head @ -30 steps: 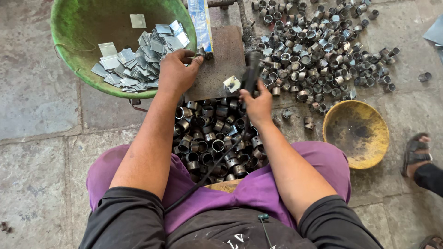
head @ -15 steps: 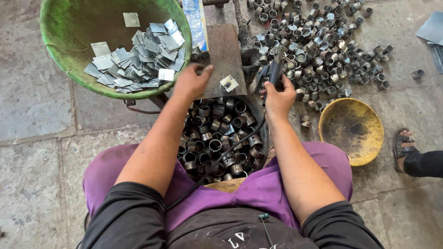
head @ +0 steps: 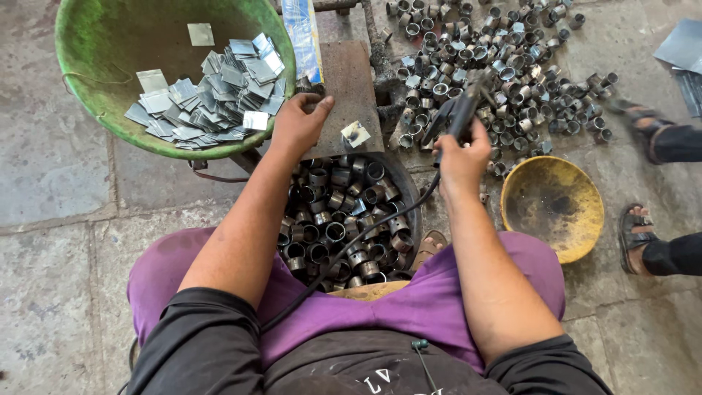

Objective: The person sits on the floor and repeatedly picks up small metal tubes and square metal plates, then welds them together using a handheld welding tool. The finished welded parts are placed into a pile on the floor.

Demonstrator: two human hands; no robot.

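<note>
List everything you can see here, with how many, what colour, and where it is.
green basin: one, upper left
metal squares: many, grey, in the green basin
metal plate: one, brown, top middle
single square: one, silver, on the plate
short tubes: many, dark, in a pan between the knees
loose tubes: many, grey, floor upper right
yellow bowl: one, right
sandalled feet: two, another person's, far right
left hand: at the basin's rim
right hand: grips a black corded tool

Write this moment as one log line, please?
left hand: on plate edge by green basin | right hand: grips corded tool | square: on plate | rings: in pan below
</note>
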